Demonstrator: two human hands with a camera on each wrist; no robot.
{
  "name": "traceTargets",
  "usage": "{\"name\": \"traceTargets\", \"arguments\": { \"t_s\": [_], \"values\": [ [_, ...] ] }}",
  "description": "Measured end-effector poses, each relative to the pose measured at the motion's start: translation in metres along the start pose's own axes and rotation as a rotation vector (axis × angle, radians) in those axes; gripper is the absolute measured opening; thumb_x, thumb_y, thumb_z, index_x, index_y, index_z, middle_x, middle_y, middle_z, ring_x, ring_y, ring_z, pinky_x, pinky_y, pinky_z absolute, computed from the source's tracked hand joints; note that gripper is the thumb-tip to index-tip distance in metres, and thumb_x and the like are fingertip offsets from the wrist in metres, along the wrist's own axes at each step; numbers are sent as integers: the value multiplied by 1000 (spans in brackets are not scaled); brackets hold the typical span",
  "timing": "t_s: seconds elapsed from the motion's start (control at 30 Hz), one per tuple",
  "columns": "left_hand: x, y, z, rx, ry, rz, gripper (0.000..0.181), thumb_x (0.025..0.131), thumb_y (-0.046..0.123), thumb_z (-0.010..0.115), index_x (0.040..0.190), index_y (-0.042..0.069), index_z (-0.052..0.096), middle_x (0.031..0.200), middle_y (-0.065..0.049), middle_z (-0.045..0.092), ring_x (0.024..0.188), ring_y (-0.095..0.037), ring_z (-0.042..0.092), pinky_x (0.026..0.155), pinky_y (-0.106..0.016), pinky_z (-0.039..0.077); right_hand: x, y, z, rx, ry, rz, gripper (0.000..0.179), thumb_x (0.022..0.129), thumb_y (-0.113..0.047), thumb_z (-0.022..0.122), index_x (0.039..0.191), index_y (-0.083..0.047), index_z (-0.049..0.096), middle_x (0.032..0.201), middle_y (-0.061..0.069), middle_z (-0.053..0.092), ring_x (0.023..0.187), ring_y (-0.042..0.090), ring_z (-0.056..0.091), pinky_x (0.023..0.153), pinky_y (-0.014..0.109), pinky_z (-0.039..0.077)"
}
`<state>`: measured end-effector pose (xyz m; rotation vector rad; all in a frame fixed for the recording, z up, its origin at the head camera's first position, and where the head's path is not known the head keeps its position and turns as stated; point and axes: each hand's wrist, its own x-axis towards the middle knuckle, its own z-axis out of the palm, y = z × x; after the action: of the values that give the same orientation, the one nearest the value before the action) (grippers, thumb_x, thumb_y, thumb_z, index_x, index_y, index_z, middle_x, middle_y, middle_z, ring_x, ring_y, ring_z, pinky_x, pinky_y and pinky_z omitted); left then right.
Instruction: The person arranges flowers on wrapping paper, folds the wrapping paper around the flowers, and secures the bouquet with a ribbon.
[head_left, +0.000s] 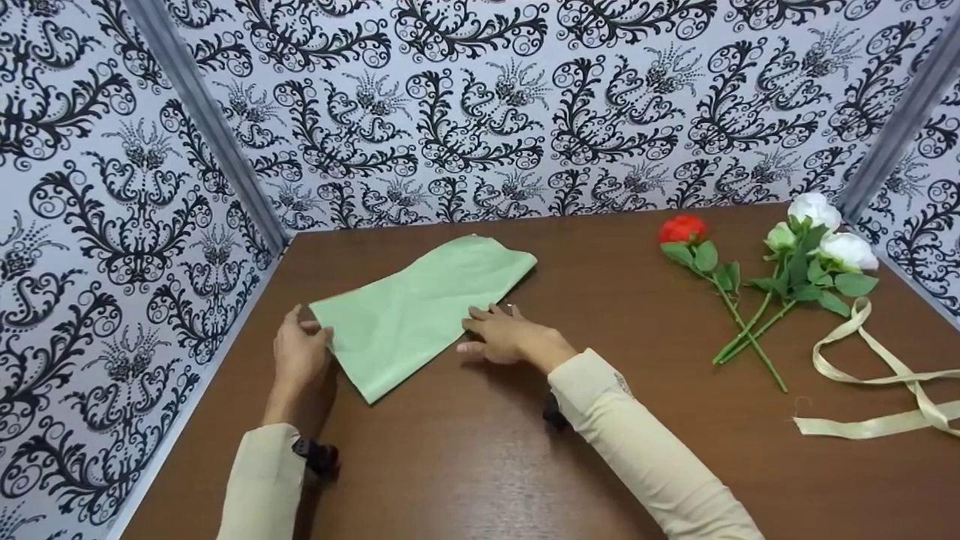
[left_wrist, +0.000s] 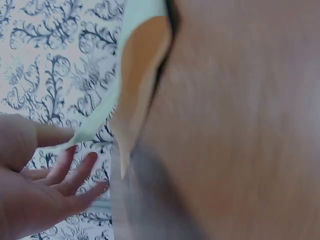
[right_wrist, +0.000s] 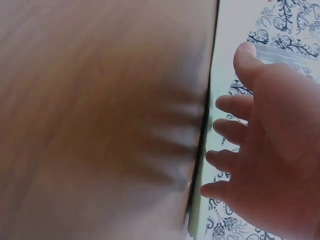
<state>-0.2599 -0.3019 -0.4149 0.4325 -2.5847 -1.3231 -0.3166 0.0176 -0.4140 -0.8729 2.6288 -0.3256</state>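
Observation:
A folded light green sheet of wrapping paper (head_left: 420, 300) lies at a slant on the brown table. At its left end my left hand (head_left: 300, 349) pinches an edge between thumb and index finger. The left wrist view shows the left hand (left_wrist: 45, 175) with its other fingers spread and the paper's edge (left_wrist: 97, 117) lifted, a gap opening between its layers. My right hand (head_left: 502, 335) is at the paper's near long edge, palm down with fingers extended. In the right wrist view the right hand (right_wrist: 280, 145) has straight, separated fingers beside the paper's edge (right_wrist: 197, 215).
At the right lie a red artificial flower (head_left: 683, 229) and a few white ones (head_left: 847, 250), their green stems (head_left: 750, 334) crossing. A cream ribbon (head_left: 862, 427) curls near the table's right edge. Patterned walls (head_left: 487, 112) enclose the brown table (head_left: 465, 465) at the back and sides.

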Motion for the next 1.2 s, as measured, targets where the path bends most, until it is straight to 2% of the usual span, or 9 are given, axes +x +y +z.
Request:
{"name": "traceTargets", "arguments": {
  "t_s": [0.2, 0.3, 0.43, 0.6, 0.67, 0.73, 0.93, 1.03, 1.2],
  "values": [
    [-7, 21, 7, -120, 92, 21, 50, 100, 9, 52, 148, -1, 45, 129, -26, 62, 115, -31, 61, 88, -26, 51, -12, 9, -14, 46, 137, -30, 66, 104, -50, 44, 157, -14, 34, 169, 10, 15, 156, 39, 7, 123, 64, 2],
    [-11, 33, 10, -156, 112, 52, 41, 102, 11, 53, 142, 2, 56, 127, -24, 65, 115, -30, 62, 76, -14, 49, -19, 13, -24, 27, 196, -33, 67, 104, -52, 42, 159, -16, 31, 170, 8, 13, 157, 37, 6, 123, 62, 0],
    [-17, 49, 17, -205, 151, 118, 31, 102, 11, 56, 129, 1, 67, 123, -24, 69, 108, -28, 67, 70, -11, 47, -29, 18, -41, -1, 295, -32, 66, 104, -51, 43, 159, -17, 30, 169, 7, 15, 157, 34, 10, 124, 61, 2],
    [-36, 70, 31, -244, 196, 397, 21, 95, 4, 66, 114, 1, 76, 105, -22, 75, 73, -3, 61, 63, -11, 44, -45, 21, -62, 10, 509, -67, 62, 105, -46, 45, 156, -13, 35, 167, 8, 22, 157, 31, 15, 125, 59, 7],
    [-46, 77, 37, -273, 164, 518, 20, 92, 0, 68, 110, 1, 77, 102, -20, 76, 73, 4, 59, 65, -9, 46, -52, 21, -68, 23, 578, -84, 61, 105, -45, 45, 156, -12, 35, 167, 8, 23, 157, 31, 16, 125, 58, 9],
    [-54, 83, 42, -316, 100, 571, 21, 91, -2, 69, 109, 1, 77, 107, -20, 76, 85, 3, 66, 72, -9, 50, -56, 21, -71, 26, 614, -90, 60, 105, -44, 45, 156, -12, 36, 167, 8, 24, 156, 31, 17, 125, 58, 10],
    [-78, 98, 54, -339, -40, 588, 21, 91, -2, 68, 109, 1, 78, 111, -17, 75, 103, -1, 68, 88, -13, 53, -68, 23, -79, 1, 718, -145, 56, 105, -38, 48, 151, -6, 42, 164, 12, 32, 153, 34, 25, 125, 57, 15],
    [-91, 103, 59, -349, -130, 643, 22, 90, -5, 68, 109, 1, 77, 112, -16, 75, 110, -12, 69, 93, -18, 53, -75, 26, -87, -21, 761, -181, 54, 105, -35, 49, 150, -5, 44, 162, 13, 35, 152, 34, 28, 125, 56, 17],
    [-107, 107, 65, -347, -305, 724, 24, 89, -6, 67, 110, 1, 77, 113, -15, 74, 119, -30, 66, 99, -26, 52, -91, 28, -103, -60, 753, -196, 53, 105, -36, 49, 150, -8, 44, 163, 9, 33, 153, 31, 26, 126, 56, 12]
  ]
}}
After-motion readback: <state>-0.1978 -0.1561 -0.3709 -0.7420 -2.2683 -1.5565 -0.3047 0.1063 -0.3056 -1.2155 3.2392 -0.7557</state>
